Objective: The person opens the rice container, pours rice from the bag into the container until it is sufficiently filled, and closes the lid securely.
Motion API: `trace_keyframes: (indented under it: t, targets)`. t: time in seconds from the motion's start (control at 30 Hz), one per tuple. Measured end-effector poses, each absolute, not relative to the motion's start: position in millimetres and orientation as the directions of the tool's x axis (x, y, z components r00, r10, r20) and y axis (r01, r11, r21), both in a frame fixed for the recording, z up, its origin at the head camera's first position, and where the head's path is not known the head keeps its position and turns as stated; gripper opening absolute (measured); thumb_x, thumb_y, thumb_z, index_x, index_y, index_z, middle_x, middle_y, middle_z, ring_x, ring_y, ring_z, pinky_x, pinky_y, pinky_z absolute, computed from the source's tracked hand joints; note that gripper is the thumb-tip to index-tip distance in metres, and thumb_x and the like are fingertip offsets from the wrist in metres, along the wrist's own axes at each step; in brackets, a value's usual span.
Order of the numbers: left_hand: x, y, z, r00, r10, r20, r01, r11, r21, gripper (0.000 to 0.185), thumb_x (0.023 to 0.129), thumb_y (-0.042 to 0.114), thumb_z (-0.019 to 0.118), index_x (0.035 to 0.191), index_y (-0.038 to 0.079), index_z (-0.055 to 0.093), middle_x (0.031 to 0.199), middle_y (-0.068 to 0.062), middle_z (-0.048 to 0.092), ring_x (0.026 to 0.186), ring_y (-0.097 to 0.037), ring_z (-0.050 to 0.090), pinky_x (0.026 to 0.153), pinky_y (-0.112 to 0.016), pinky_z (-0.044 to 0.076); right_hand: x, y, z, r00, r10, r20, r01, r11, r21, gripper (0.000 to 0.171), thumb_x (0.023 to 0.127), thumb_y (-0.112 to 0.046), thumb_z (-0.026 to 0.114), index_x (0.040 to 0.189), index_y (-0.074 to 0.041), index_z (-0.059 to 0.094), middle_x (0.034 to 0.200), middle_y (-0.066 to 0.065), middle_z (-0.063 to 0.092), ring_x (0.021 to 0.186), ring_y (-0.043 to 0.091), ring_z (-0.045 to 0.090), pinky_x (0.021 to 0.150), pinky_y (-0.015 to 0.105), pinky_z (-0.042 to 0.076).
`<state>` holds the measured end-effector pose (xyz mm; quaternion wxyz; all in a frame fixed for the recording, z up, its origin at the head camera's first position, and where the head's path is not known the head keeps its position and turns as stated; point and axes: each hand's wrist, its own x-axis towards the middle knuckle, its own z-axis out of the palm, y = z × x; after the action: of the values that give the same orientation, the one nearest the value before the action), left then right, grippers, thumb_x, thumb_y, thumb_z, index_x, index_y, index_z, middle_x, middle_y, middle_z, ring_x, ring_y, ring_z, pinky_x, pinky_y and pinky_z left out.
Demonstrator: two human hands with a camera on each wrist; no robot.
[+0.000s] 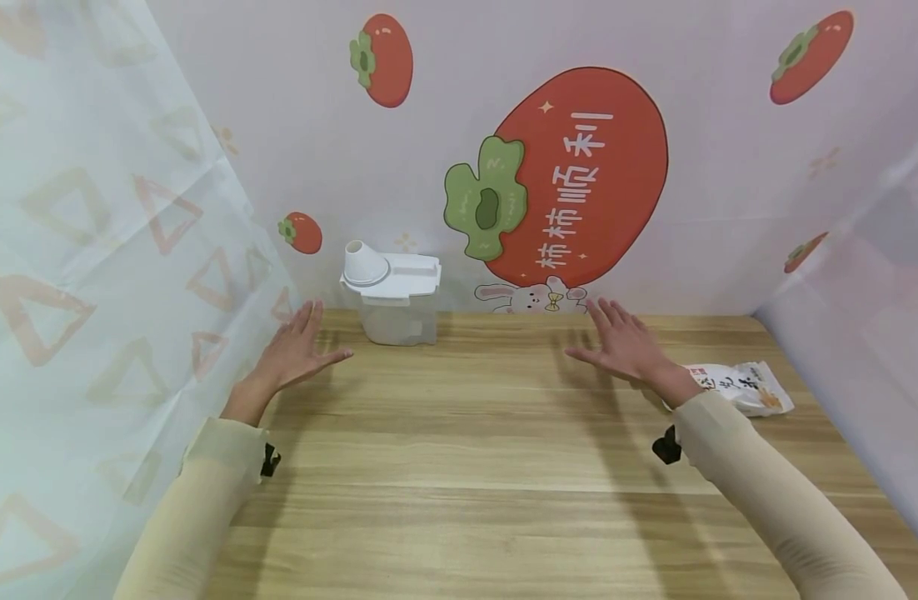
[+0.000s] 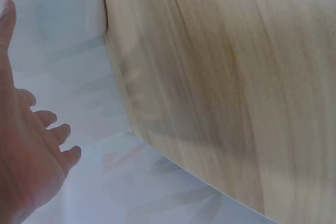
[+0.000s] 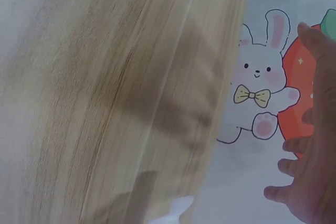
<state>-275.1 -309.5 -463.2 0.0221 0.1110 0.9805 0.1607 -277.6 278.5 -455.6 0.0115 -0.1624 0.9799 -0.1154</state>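
Pale wood-grain table [image 1: 504, 467], white container [image 1: 394, 293], red persimmon-print backdrop [image 1: 579, 175]

A light wooden desk [image 1: 504, 467] with long straight grain fills the lower view. Behind it hangs a pale backdrop [image 1: 714, 167] printed with red persimmons, one large with white characters, and a small white rabbit [image 3: 257, 103] wearing a yellow bow. A thin white curtain [image 1: 92, 250] with faint triangle outlines closes the left side. The light is soft and even.
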Motion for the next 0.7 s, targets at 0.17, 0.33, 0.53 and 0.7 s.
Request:
trace_keyframes:
  t: [0.17,0.33,0.53,0.7]
  targets:
    - [-276,-310,-465,-0.979,0.203,0.015,0.192,0.895,0.402,0.119,0.097,0.063,0.067,0.168,0.001,-0.007,0.175,-0.028,0.0,0.16,-0.05,0.008,0.126,-0.068,0.014,-279,269,-454,-0.943,-0.333,0.015,-0.325,0.906,-0.271,0.109,0.096,-0.072,0.059,0.171,-0.008,0.011,0.173,0.029,0.018,0.159,0.051,0.012,0.124,0.072,0.016]
    - [-278,-311,-465,-0.982,0.186,0.025,0.174,0.853,0.491,0.122,0.096,0.064,0.069,0.168,0.006,-0.01,0.176,-0.024,-0.002,0.161,-0.047,0.006,0.126,-0.067,0.015,-280,260,-450,-0.938,-0.345,0.032,-0.34,0.897,-0.284,0.113,0.094,-0.074,0.059,0.171,-0.008,0.01,0.174,0.026,0.018,0.16,0.049,0.013,0.125,0.071,0.016]
    - [-280,-311,-463,-0.982,0.188,0.018,0.159,0.772,0.615,0.123,0.096,0.055,0.074,0.168,0.006,-0.013,0.176,-0.02,-0.008,0.162,-0.044,0.001,0.128,-0.066,0.011,-283,249,-446,-0.926,-0.368,0.081,-0.375,0.88,-0.29,0.11,0.094,-0.069,0.063,0.17,-0.004,0.017,0.173,0.025,0.021,0.16,0.047,0.018,0.126,0.067,0.019]
    - [-281,-310,-464,-0.982,0.185,0.034,0.159,0.723,0.672,0.122,0.096,0.05,0.076,0.168,0.004,-0.011,0.176,-0.021,-0.006,0.162,-0.045,0.004,0.128,-0.065,0.012,-286,239,-442,-0.918,-0.382,0.103,-0.395,0.87,-0.295,0.109,0.094,-0.066,0.066,0.171,-0.009,0.014,0.172,0.025,0.025,0.159,0.046,0.022,0.125,0.067,0.023]
